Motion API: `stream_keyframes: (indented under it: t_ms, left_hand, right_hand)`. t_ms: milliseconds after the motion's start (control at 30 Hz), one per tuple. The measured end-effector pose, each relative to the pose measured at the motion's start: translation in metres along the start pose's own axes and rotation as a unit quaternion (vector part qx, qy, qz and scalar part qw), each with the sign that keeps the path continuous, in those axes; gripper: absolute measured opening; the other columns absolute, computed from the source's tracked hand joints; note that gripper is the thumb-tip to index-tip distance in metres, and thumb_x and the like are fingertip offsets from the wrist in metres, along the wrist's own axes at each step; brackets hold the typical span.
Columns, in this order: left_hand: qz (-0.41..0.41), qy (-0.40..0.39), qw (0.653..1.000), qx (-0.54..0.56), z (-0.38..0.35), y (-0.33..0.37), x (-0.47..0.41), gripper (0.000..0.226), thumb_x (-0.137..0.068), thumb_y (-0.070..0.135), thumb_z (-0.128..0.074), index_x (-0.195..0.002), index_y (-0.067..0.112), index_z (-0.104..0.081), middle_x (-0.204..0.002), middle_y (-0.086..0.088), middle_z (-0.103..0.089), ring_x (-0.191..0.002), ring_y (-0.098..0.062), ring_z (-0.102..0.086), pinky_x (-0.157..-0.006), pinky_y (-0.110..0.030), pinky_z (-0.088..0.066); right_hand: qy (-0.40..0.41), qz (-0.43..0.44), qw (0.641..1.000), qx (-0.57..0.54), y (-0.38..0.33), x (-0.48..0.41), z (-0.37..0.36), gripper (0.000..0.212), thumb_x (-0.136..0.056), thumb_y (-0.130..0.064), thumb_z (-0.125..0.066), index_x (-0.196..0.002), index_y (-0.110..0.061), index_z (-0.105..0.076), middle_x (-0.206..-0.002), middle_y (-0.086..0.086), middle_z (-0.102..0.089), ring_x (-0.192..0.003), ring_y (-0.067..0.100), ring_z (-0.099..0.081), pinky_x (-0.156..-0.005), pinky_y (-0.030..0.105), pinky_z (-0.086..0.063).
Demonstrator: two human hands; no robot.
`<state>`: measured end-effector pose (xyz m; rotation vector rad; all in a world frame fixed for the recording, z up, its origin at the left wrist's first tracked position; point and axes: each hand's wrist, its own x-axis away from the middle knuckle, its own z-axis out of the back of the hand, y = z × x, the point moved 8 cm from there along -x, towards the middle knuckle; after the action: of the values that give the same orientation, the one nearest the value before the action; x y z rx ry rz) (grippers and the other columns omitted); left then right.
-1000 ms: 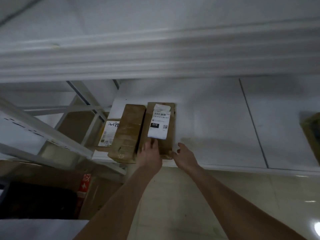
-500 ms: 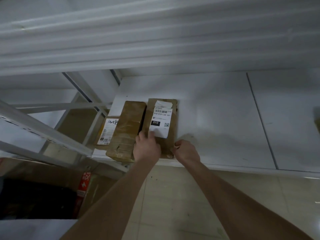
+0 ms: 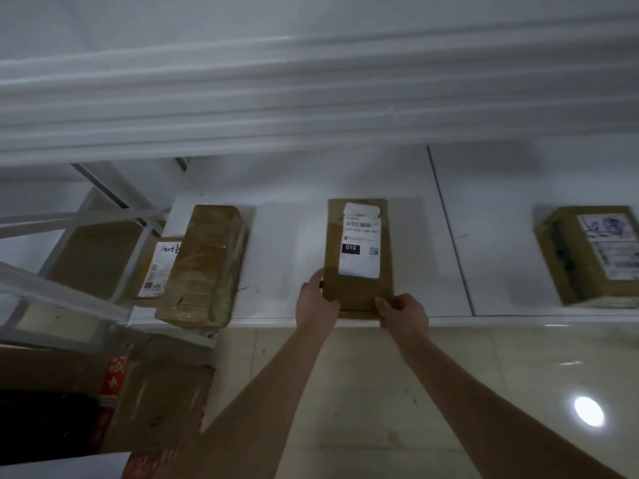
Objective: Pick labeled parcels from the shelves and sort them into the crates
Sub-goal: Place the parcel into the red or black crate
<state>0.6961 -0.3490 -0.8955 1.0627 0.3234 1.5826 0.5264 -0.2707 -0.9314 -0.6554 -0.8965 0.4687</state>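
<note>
1. Both my hands grasp the labeled parcel (image 3: 359, 250): my left hand (image 3: 316, 302) curls round its near left edge, and my right hand (image 3: 403, 314) pinches the near right corner.
2. The parcel lies flat on the shelf (image 3: 283, 236), its near end at the front lip and its "010" label facing up.
3. To lift it well, I judge I should draw it straight toward me and hold it level under the upper shelf beam (image 3: 311, 98), label upward (that number picks the crate).
4. I count four parcels: mine, a taped parcel (image 3: 204, 267) well to its left, a flat parcel (image 3: 159, 267) partly hidden behind that, and a box (image 3: 591, 254) far right.
5. I see two hands and no crate I can make out.
</note>
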Motion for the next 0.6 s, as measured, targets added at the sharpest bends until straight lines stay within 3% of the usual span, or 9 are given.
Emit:
stream_keyframes:
  t_ms: [67,133,200,300,367,433,600]
  left_hand:
    - [-0.021,-0.017,1.0,-0.015,-0.019,0.017,0.004,0.068,-0.083,-0.004,-0.054,-0.143,0.023,-0.04,-0.134,-0.004,-0.05,-0.117,-0.022,-0.054,-0.096,-0.027,-0.046]
    - [-0.033,-0.032,0.999,-0.018,-0.038,0.029,0.005,0.066,-0.085,-0.002,-0.054,-0.145,0.02,-0.037,-0.138,-0.005,-0.046,-0.12,-0.022,-0.052,-0.099,-0.028,-0.045]
    - [-0.045,-0.058,0.997,-0.022,-0.057,0.039,0.008,0.065,-0.088,0.002,-0.054,-0.147,0.018,-0.032,-0.142,-0.005,-0.042,-0.123,-0.023,-0.051,-0.101,-0.033,-0.046]
    - [-0.06,-0.086,0.993,-0.048,-0.071,0.045,0.016,0.063,-0.093,0.009,-0.054,-0.149,0.018,-0.028,-0.146,-0.006,-0.037,-0.127,-0.023,-0.047,-0.102,-0.029,-0.043]
    - [-0.061,-0.07,0.994,-0.063,-0.059,0.044,0.022,0.063,-0.093,0.011,-0.055,-0.149,0.019,-0.027,-0.148,-0.006,-0.035,-0.129,-0.023,-0.045,-0.101,-0.028,-0.04]
    - [-0.049,-0.044,0.995,-0.081,-0.034,0.038,0.029,0.064,-0.092,0.011,-0.055,-0.149,0.019,-0.026,-0.149,-0.005,-0.032,-0.128,-0.023,-0.045,-0.099,-0.027,-0.04]
    - [-0.03,0.058,0.989,-0.136,0.059,0.006,0.028,0.066,-0.089,0.014,-0.059,-0.147,0.016,-0.028,-0.148,-0.006,-0.032,-0.131,-0.025,-0.042,-0.103,-0.036,-0.041]
  right_hand:
    - [0.036,-0.003,0.999,-0.015,0.003,-0.002,0.021,0.019,-0.088,-0.03,-0.064,-0.092,-0.013,-0.055,-0.093,0.012,-0.068,-0.09,0.031,-0.065,-0.083,0.044,-0.053]
    - [0.055,0.008,0.998,-0.008,0.002,-0.008,0.04,0.018,-0.091,-0.023,-0.06,-0.105,-0.012,-0.056,-0.101,0.009,-0.066,-0.095,0.03,-0.063,-0.08,0.037,-0.05]
    - [0.051,0.028,0.998,0.013,-0.002,-0.015,0.055,0.032,-0.092,-0.014,-0.056,-0.123,-0.01,-0.051,-0.106,0.007,-0.059,-0.099,0.027,-0.059,-0.076,0.029,-0.041]
    - [0.056,0.036,0.995,0.072,-0.003,-0.016,0.067,0.061,-0.09,-0.017,-0.058,-0.144,-0.012,-0.03,-0.138,0.013,-0.044,-0.121,0.032,-0.05,-0.089,0.039,-0.045]
    - [0.08,0.035,0.987,0.133,-0.003,-0.008,0.072,0.068,-0.09,-0.021,-0.057,-0.149,-0.017,-0.022,-0.15,0.012,-0.029,-0.132,0.034,-0.036,-0.103,0.047,-0.039]
    - [0.09,0.058,0.98,0.168,-0.014,0.007,0.067,0.066,-0.089,-0.022,-0.057,-0.147,-0.02,-0.026,-0.15,0.011,-0.026,-0.134,0.032,-0.031,-0.106,0.048,-0.037]
    - [-0.011,0.149,0.969,0.198,-0.063,0.051,-0.016,0.062,-0.09,-0.031,-0.058,-0.145,-0.021,-0.032,-0.149,0.01,-0.029,-0.135,0.029,-0.029,-0.107,0.04,-0.033]
